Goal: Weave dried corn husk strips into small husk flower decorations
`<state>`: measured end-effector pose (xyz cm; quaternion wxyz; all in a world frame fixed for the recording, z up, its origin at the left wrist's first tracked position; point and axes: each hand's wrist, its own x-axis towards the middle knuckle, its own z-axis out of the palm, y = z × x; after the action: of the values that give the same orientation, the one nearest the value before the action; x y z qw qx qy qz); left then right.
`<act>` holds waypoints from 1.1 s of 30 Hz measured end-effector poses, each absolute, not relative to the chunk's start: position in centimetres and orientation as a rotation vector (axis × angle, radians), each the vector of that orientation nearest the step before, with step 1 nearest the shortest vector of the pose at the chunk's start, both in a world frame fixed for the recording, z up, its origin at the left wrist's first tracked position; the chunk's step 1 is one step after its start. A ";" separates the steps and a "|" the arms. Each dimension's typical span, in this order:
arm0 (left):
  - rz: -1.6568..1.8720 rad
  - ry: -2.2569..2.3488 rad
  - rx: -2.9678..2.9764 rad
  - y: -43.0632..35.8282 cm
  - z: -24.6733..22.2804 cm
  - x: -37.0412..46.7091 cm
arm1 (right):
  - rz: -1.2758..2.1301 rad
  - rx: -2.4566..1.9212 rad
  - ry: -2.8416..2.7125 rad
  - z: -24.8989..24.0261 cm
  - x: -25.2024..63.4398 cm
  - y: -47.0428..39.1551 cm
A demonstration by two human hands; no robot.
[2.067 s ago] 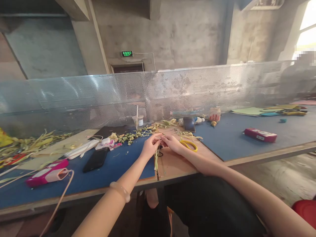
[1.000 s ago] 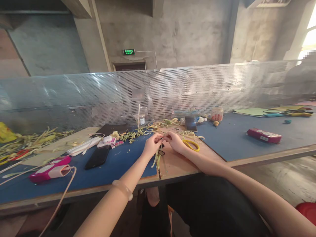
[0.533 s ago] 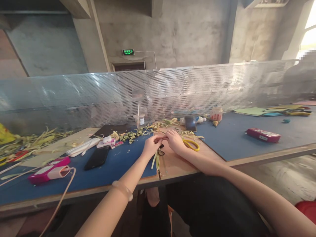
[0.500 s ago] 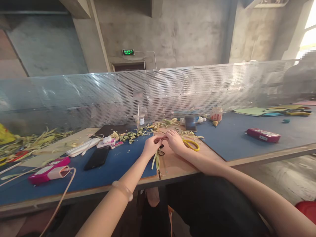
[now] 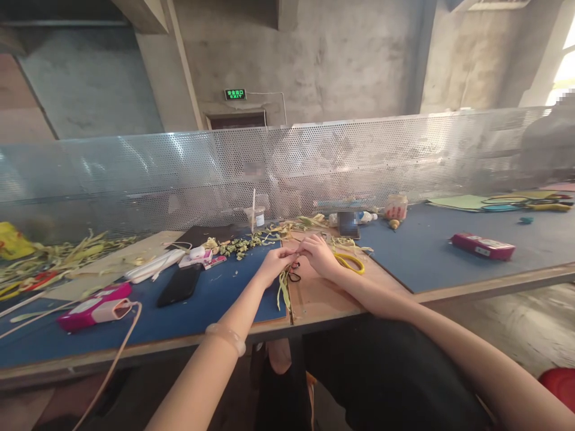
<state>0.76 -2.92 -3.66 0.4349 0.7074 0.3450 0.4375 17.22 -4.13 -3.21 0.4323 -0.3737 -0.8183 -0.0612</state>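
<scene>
The left hand and the right hand met over the table, fingertips pinched narrow on one bundle of pale green leaf strips; the strips hung from the pinch, thin, limp and yellowish, their ends on the brown board; one pair of yellow-handled scissors lay just beside the right hand; one black phone and two pink cases, one left, one right, lay well apart.

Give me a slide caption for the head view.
Both hands, left and right, pinch green strips over the table beside yellow scissors.
</scene>
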 end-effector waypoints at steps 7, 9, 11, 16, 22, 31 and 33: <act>1.008 0.782 1.643 -3.1 -3.6 0.4 | 0.074 -0.949 -1.971 -2.7 17.2 -4.8; 1.002 0.767 1.640 -3.1 -3.6 0.3 | 0.141 -0.972 -1.940 -2.5 17.3 -5.2; 1.005 0.763 1.640 -3.1 -3.6 0.4 | 0.166 -1.009 -1.896 -2.4 17.4 -5.4; 1.025 0.775 1.652 -3.2 -3.7 0.4 | 0.117 -1.103 -1.852 -2.7 17.5 -5.1; 1.013 0.794 1.690 -3.3 -3.7 0.5 | 0.049 -1.024 -1.979 -3.1 17.2 -4.7; 0.963 0.830 1.703 -3.4 -3.2 0.4 | 0.040 -0.928 -2.006 -3.2 17.3 -4.0; 0.952 0.822 1.692 -3.4 -3.1 0.3 | 0.053 -0.922 -1.995 -3.0 17.3 -4.1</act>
<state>0.33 -3.39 -3.08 0.4939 0.6979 0.3392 0.3925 17.31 -4.14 -3.04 0.4543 -0.3735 -0.8085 0.0216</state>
